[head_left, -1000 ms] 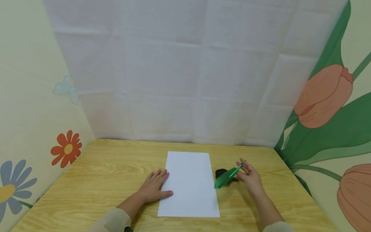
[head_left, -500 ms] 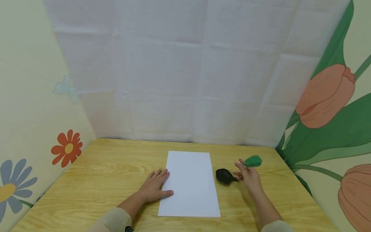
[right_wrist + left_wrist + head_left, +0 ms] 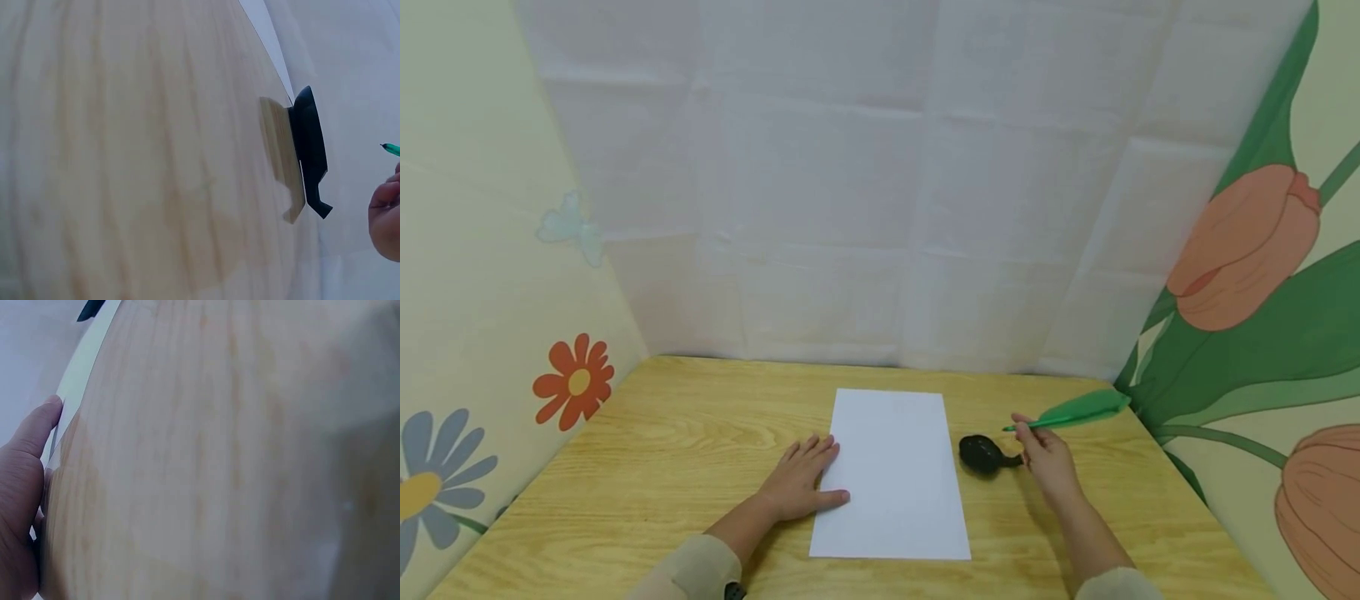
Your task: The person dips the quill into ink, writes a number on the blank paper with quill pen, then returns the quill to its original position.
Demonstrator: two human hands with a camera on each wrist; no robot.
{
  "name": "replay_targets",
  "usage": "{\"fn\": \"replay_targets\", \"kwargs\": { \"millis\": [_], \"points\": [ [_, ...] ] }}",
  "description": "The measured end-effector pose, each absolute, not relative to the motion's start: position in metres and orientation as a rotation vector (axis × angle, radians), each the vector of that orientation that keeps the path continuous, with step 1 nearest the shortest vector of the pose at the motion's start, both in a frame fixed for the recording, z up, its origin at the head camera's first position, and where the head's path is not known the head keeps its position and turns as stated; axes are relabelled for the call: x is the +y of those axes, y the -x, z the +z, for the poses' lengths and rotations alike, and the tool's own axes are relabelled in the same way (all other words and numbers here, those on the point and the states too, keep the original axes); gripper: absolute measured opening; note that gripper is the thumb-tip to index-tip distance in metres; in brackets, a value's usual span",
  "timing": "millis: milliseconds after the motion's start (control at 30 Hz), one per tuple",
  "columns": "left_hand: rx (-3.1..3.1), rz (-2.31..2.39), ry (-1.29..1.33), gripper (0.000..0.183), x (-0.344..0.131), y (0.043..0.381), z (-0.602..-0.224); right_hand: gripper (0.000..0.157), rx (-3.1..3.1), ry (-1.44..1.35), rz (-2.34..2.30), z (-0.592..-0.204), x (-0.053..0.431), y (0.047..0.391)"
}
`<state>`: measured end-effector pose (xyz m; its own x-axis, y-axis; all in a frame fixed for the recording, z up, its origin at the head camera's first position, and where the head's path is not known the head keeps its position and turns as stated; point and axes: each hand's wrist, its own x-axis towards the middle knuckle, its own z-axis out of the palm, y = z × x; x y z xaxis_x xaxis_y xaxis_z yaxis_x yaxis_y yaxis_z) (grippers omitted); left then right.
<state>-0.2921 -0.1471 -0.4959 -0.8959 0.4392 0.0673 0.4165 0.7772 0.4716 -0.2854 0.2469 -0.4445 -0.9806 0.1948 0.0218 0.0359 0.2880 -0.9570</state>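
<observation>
A blank white sheet of paper lies on the table. My left hand rests on its left edge, fingers spread and straight. Over the table to the right, my right hand pinches a green feather pen between thumb and fingers. The pen's tip points left and its plume extends right. Just below and left of the tip sits a black spoon-shaped dish, its short handle towards the right hand. In the right wrist view, the dark pen tip shows above the table, apart from the black dish.
The wood-grain table reaches back to a creased white cloth. Flower-printed side panels stand at left and right. The tabletop is glossy and mirrors the black dish in the right wrist view.
The feather pen has swung round in my right hand: its plume pointed down-left over the black dish and now points right. The dish is uncovered. My left hand and the paper stay put.
</observation>
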Motion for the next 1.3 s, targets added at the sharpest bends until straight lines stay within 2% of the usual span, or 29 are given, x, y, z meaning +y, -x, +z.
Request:
{"fn": "replay_targets", "kwargs": {
  "millis": [200, 733, 967, 1300],
  "points": [
    [2.91, 0.733, -0.688, 0.087, -0.145, 0.289, -0.488, 0.057, -2.467, 0.219, 1.754, -0.444, 0.251, 0.285],
    [2.94, 0.765, -0.727, 0.091, -0.147, 0.292, -0.498, 0.048, -2.341, 0.241, 1.943, -0.443, 0.251, 0.287],
    [2.939, 0.744, -0.692, 0.087, -0.146, 0.293, -0.499, 0.042, -2.351, 0.244, 1.94, -0.443, 0.251, 0.287],
    [2.931, 0.746, -0.72, 0.092, -0.147, 0.292, -0.497, 0.046, -2.383, 0.239, 1.915, -0.443, 0.251, 0.287]
  ]
}}
